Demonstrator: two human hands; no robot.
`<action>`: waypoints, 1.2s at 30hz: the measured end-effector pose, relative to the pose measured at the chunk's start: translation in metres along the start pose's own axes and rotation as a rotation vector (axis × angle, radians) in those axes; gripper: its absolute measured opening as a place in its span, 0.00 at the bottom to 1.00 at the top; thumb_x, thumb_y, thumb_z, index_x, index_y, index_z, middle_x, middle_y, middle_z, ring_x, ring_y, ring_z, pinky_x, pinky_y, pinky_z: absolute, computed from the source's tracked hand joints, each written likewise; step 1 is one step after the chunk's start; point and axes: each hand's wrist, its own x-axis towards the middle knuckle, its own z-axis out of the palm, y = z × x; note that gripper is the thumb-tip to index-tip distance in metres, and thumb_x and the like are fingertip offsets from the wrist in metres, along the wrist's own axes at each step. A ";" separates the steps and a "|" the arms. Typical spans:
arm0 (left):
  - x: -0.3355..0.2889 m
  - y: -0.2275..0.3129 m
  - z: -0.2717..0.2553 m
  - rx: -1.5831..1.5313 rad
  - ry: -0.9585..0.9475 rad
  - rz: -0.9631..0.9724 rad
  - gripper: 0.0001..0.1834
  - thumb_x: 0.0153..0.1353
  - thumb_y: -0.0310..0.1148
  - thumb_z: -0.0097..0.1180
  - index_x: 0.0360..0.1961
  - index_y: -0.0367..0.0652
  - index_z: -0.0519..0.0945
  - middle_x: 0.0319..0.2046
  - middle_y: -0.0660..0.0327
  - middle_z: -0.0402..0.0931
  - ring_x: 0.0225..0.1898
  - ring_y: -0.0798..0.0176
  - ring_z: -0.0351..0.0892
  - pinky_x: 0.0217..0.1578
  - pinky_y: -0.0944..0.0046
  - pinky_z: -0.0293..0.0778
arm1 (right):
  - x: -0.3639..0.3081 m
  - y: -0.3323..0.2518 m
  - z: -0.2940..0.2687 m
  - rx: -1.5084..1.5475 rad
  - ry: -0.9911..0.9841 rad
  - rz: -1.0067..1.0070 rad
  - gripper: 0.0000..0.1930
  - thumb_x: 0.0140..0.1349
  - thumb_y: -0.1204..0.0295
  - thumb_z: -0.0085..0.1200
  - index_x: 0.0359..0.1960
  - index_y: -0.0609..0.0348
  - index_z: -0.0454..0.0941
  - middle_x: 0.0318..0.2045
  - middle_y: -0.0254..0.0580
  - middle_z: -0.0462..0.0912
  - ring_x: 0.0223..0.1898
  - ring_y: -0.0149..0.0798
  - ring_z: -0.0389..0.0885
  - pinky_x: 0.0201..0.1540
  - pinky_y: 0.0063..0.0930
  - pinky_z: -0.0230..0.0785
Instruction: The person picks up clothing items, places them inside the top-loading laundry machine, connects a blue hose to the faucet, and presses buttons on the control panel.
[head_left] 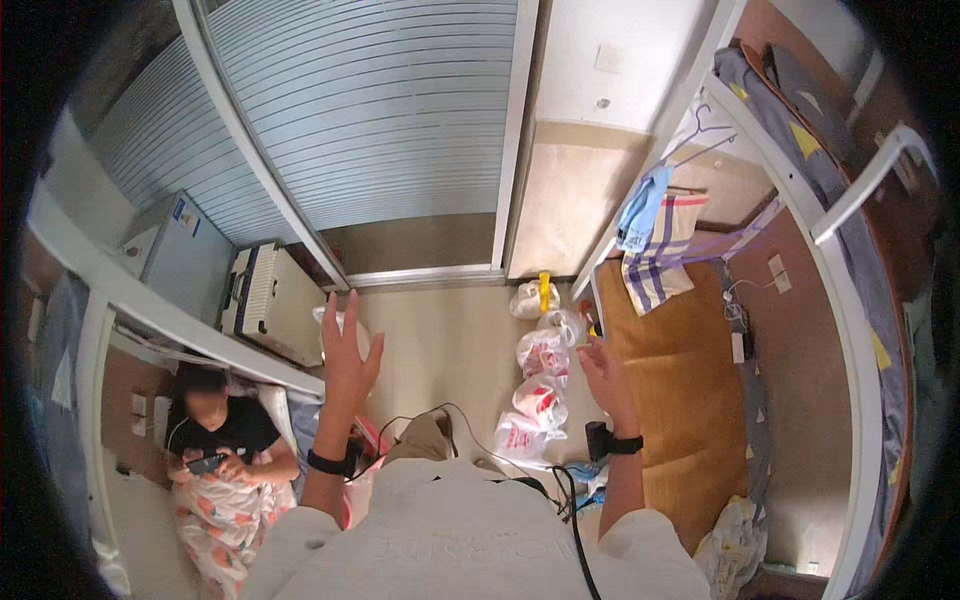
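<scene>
My left hand [348,358] is raised in front of me with its fingers spread, and nothing is in it. A white plastic bag [331,336] shows partly behind its fingers on the floor. To the right, my right hand [606,378] is held up with loosely bent fingers and looks to hold nothing. Its nearest neighbours in the picture are a row of plastic bags [541,352] on the floor and the brown mat [665,370] of the lower bunk. Each wrist carries a black strap; a small dark box [597,440] sits on the right one.
A person [225,430] sits on the left lower bunk with a phone [207,463]. Behind stand a cream case [275,303] and a grey cabinet [185,250]. Ahead is a sliding glass door [370,110]. A striped cloth [665,250] hangs over the right bunk; black cables [570,500] run past my body.
</scene>
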 end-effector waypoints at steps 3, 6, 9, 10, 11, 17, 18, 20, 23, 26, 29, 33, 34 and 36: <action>0.065 -0.037 0.046 -0.008 0.039 0.007 0.43 0.64 0.37 0.62 0.77 0.48 0.55 0.74 0.36 0.46 0.73 0.31 0.50 0.70 0.41 0.54 | 0.041 0.003 0.011 -0.028 -0.012 0.007 0.22 0.72 0.69 0.55 0.63 0.65 0.71 0.46 0.51 0.85 0.46 0.38 0.85 0.48 0.30 0.77; 0.149 -0.074 0.097 -0.080 0.008 -0.079 0.45 0.68 0.44 0.59 0.79 0.50 0.48 0.76 0.34 0.38 0.75 0.28 0.44 0.70 0.38 0.54 | 0.083 0.010 0.024 -0.109 0.032 0.039 0.20 0.71 0.68 0.55 0.60 0.67 0.74 0.40 0.48 0.86 0.41 0.38 0.85 0.43 0.30 0.78; 0.245 -0.098 0.141 -0.256 0.041 -0.089 0.46 0.68 0.48 0.59 0.79 0.50 0.48 0.75 0.32 0.36 0.75 0.28 0.43 0.70 0.37 0.53 | 0.132 0.003 0.036 -0.139 0.095 0.089 0.17 0.70 0.70 0.56 0.57 0.66 0.77 0.31 0.45 0.86 0.35 0.37 0.85 0.39 0.30 0.77; 0.276 -0.105 0.151 -0.275 0.046 -0.093 0.47 0.67 0.49 0.60 0.79 0.51 0.48 0.75 0.31 0.35 0.76 0.28 0.41 0.71 0.37 0.53 | 0.146 -0.003 0.040 -0.098 0.105 0.160 0.17 0.70 0.70 0.56 0.57 0.65 0.77 0.31 0.45 0.86 0.34 0.35 0.85 0.38 0.30 0.76; 0.312 -0.113 0.161 -0.299 0.041 -0.080 0.47 0.67 0.49 0.60 0.79 0.51 0.48 0.75 0.31 0.35 0.76 0.28 0.41 0.71 0.37 0.53 | 0.162 -0.014 0.042 -0.058 0.117 0.227 0.17 0.70 0.70 0.56 0.57 0.65 0.77 0.30 0.45 0.85 0.33 0.33 0.84 0.37 0.29 0.75; 0.498 -0.203 0.218 -0.099 0.401 -0.107 0.48 0.68 0.54 0.57 0.79 0.53 0.46 0.73 0.24 0.36 0.75 0.23 0.36 0.72 0.34 0.46 | 0.245 -0.068 0.062 -0.173 0.222 0.139 0.16 0.71 0.70 0.54 0.57 0.63 0.78 0.28 0.41 0.85 0.32 0.31 0.84 0.39 0.29 0.76; 0.518 -0.208 0.220 -0.111 0.395 -0.095 0.48 0.68 0.54 0.57 0.79 0.53 0.46 0.73 0.24 0.36 0.75 0.23 0.36 0.72 0.34 0.46 | 0.257 -0.071 0.064 -0.183 0.243 0.158 0.16 0.71 0.70 0.54 0.57 0.63 0.78 0.27 0.41 0.85 0.32 0.31 0.85 0.39 0.28 0.76; 0.555 -0.218 0.224 -0.096 0.362 -0.148 0.46 0.71 0.57 0.51 0.79 0.49 0.45 0.72 0.21 0.37 0.75 0.22 0.36 0.72 0.34 0.45 | 0.278 -0.070 0.070 -0.184 0.245 0.175 0.16 0.71 0.69 0.54 0.56 0.63 0.78 0.29 0.41 0.85 0.33 0.31 0.85 0.40 0.28 0.76; 0.594 -0.252 0.242 -0.085 0.353 -0.138 0.44 0.73 0.57 0.45 0.79 0.45 0.44 0.71 0.19 0.36 0.75 0.22 0.35 0.72 0.34 0.42 | 0.317 -0.067 0.080 -0.158 0.229 0.160 0.16 0.72 0.68 0.54 0.57 0.63 0.78 0.33 0.41 0.86 0.36 0.32 0.85 0.42 0.27 0.76; 0.618 -0.256 0.254 -0.083 0.385 -0.169 0.44 0.75 0.56 0.43 0.78 0.40 0.43 0.71 0.18 0.36 0.74 0.21 0.33 0.72 0.35 0.41 | 0.360 -0.063 0.088 -0.118 0.179 0.156 0.17 0.72 0.66 0.54 0.58 0.62 0.77 0.37 0.42 0.85 0.38 0.32 0.85 0.43 0.28 0.76; 0.627 -0.249 0.270 -0.041 0.383 -0.196 0.43 0.76 0.55 0.41 0.78 0.36 0.41 0.70 0.17 0.34 0.74 0.20 0.31 0.73 0.35 0.39 | 0.414 -0.061 0.090 -0.111 0.099 0.167 0.19 0.72 0.66 0.55 0.60 0.62 0.76 0.40 0.44 0.86 0.40 0.34 0.86 0.45 0.30 0.77; 0.629 -0.288 0.284 0.267 0.260 -0.171 0.43 0.77 0.53 0.40 0.77 0.35 0.40 0.70 0.17 0.33 0.74 0.20 0.31 0.72 0.34 0.39 | 0.489 -0.081 0.105 -0.124 0.060 0.030 0.22 0.72 0.66 0.55 0.63 0.62 0.72 0.44 0.49 0.86 0.46 0.39 0.86 0.50 0.33 0.77; 0.631 -0.280 0.286 0.154 0.333 -0.179 0.43 0.77 0.52 0.40 0.77 0.35 0.39 0.70 0.16 0.33 0.74 0.19 0.31 0.72 0.34 0.39 | 0.505 -0.084 0.106 -0.091 0.054 -0.013 0.23 0.72 0.66 0.56 0.65 0.62 0.70 0.45 0.51 0.86 0.48 0.41 0.86 0.52 0.34 0.77; 0.627 -0.283 0.284 0.055 0.401 -0.189 0.42 0.77 0.51 0.40 0.77 0.36 0.38 0.69 0.15 0.32 0.74 0.18 0.32 0.72 0.34 0.40 | 0.530 -0.079 0.106 -0.062 0.022 -0.011 0.24 0.72 0.66 0.56 0.65 0.63 0.69 0.45 0.51 0.85 0.48 0.41 0.86 0.53 0.34 0.77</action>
